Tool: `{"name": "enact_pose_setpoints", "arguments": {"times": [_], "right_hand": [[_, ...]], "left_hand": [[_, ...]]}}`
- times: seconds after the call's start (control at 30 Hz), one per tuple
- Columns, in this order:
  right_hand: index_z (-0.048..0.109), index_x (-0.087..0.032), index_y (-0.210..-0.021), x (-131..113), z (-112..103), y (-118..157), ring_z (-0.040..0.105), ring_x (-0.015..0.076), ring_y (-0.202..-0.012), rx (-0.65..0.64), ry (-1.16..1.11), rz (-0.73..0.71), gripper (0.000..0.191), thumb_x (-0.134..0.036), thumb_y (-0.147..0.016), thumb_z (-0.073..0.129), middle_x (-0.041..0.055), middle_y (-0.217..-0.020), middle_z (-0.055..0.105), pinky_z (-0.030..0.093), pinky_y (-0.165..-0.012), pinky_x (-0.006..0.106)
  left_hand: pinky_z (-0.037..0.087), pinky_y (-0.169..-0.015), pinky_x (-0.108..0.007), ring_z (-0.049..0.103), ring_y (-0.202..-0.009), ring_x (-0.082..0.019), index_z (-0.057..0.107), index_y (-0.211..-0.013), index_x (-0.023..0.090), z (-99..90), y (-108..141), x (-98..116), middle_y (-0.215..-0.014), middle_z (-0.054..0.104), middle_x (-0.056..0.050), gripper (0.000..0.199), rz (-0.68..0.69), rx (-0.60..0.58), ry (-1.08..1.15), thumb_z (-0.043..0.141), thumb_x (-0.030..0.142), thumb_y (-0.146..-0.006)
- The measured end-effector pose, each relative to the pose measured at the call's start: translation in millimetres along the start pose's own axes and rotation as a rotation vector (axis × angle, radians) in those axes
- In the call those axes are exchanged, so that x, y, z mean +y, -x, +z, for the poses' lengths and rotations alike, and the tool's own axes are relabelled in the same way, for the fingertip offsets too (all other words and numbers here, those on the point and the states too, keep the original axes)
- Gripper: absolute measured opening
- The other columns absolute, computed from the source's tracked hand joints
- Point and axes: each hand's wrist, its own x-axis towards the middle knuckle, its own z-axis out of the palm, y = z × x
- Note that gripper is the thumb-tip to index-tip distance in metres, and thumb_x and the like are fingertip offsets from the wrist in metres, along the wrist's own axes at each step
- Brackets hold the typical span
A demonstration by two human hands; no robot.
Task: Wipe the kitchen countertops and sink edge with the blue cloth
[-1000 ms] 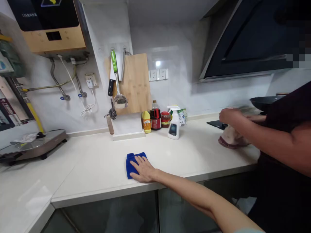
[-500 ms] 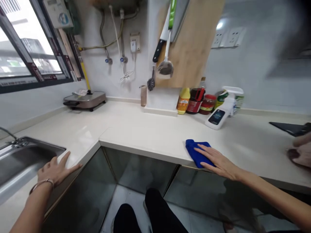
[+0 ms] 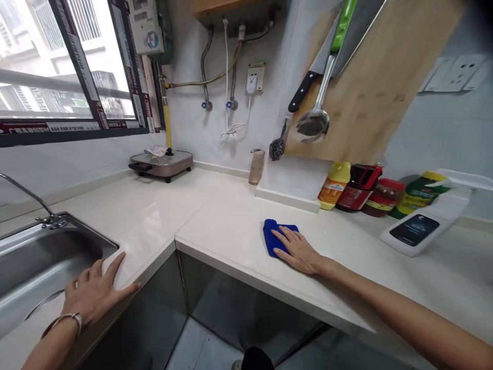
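My right hand lies flat on a folded blue cloth, fingers spread and pressing it onto the white countertop. Part of the cloth is hidden under the palm. At the left, my left hand rests with fingers apart on the counter edge beside the steel sink. It holds nothing, and a bracelet is on its wrist. A white spray bottle stands on the counter to the right of the cloth.
Several sauce bottles and jars line the wall. An electric pan sits in the back corner, and a small beige bottle by the pillar. A knife, ladle and cutting board hang above the counter.
My right hand and the blue cloth have moved left and away from the front edge along the counter. The view has shifted right-to-left; my left hand stays by the sink.
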Motion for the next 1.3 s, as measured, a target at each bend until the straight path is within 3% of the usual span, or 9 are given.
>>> {"name": "enact_pose_setpoints", "arguments": {"times": [0.17, 0.3, 0.43, 0.57, 0.77, 0.93, 1.1, 1.3], "right_hand": [[0.026, -0.020, -0.159, -38, 1, -103, 0.023, 0.0336, -0.150, -0.038, -0.019, 0.093, 0.083, -0.073, -0.096, 0.017, 0.0174, -0.163, 0.026, 0.020, -0.120, 0.051], [0.020, -0.020, -0.161, -70, -4, -171, 0.019, 0.0353, -0.150, -0.102, -0.056, 0.207, 0.081, -0.070, -0.097, 0.018, 0.0180, -0.164, 0.022, 0.016, -0.119, 0.052], [0.020, -0.018, -0.161, -110, -6, -218, 0.020, 0.0393, -0.149, -0.128, -0.082, 0.252, 0.082, -0.069, -0.097, 0.017, 0.0211, -0.162, 0.023, 0.015, -0.117, 0.055], [0.021, -0.021, -0.161, -167, -4, -241, 0.021, 0.0397, -0.148, -0.118, -0.129, 0.119, 0.081, -0.070, -0.096, 0.020, 0.0194, -0.163, 0.023, 0.016, -0.116, 0.055], [0.020, -0.027, -0.161, -256, -5, -236, 0.011, 0.0385, -0.152, -0.150, -0.224, -0.114, 0.081, -0.073, -0.095, 0.021, 0.0146, -0.167, 0.014, 0.007, -0.119, 0.054], [0.022, -0.030, -0.161, -287, -8, -207, 0.010, 0.0365, -0.153, -0.159, -0.287, -0.302, 0.078, -0.072, -0.096, 0.024, 0.0125, -0.167, 0.014, 0.005, -0.121, 0.054], [0.025, -0.032, -0.160, -260, -10, -165, 0.011, 0.0339, -0.153, -0.145, -0.303, -0.427, 0.071, -0.067, -0.098, 0.027, 0.0112, -0.167, 0.014, 0.007, -0.122, 0.052], [0.027, -0.031, -0.159, -186, -14, -98, 0.012, 0.0303, -0.154, -0.116, -0.311, -0.458, 0.073, -0.069, -0.098, 0.029, 0.0104, -0.167, 0.015, 0.008, -0.124, 0.051]], "left_hand": [[0.032, -0.107, -0.051, 0.040, -0.137, -0.041, 0.016, -0.159, 0.031, 10.1, -5, -2, -0.156, 0.032, -0.017, 0.086, -0.021, 0.011, -0.033, 0.026, 0.075, -0.085], [0.030, -0.109, -0.052, 0.037, -0.140, -0.039, 0.016, -0.159, 0.031, 7.0, -4, 0, -0.156, 0.032, -0.017, 0.085, -0.023, 0.003, -0.040, 0.027, 0.072, -0.085], [0.030, -0.109, -0.054, 0.037, -0.140, -0.041, 0.022, -0.158, 0.030, -1.9, 2, 5, -0.157, 0.033, -0.018, 0.093, -0.037, -0.043, 0.017, 0.035, 0.078, -0.079], [0.030, -0.109, -0.056, 0.037, -0.140, -0.042, 0.026, -0.157, 0.030, -3.2, 4, 7, -0.157, 0.034, -0.018, 0.093, -0.059, -0.018, 0.043, 0.043, 0.076, -0.077], [0.031, -0.110, -0.055, 0.039, -0.138, -0.042, 0.028, -0.156, 0.030, -6.3, 8, 9, -0.157, 0.034, -0.019, 0.095, -0.065, -0.028, 0.064, 0.051, 0.075, -0.076], [0.029, -0.112, -0.056, 0.038, -0.140, -0.042, 0.028, -0.156, 0.032, -8.9, 11, 8, -0.158, 0.033, -0.018, 0.097, -0.081, -0.037, 0.098, 0.055, 0.077, -0.074], [0.027, -0.114, -0.055, 0.035, -0.143, -0.041, 0.029, -0.155, 0.033, -9.1, 12, 5, -0.159, 0.032, -0.019, 0.096, -0.072, -0.032, 0.124, 0.055, 0.076, -0.074], [0.028, -0.114, -0.054, 0.036, -0.143, -0.041, 0.031, -0.155, 0.031, -10.8, 11, 2, -0.158, 0.034, -0.019, 0.093, -0.075, -0.021, 0.125, 0.053, 0.074, -0.075]]}}
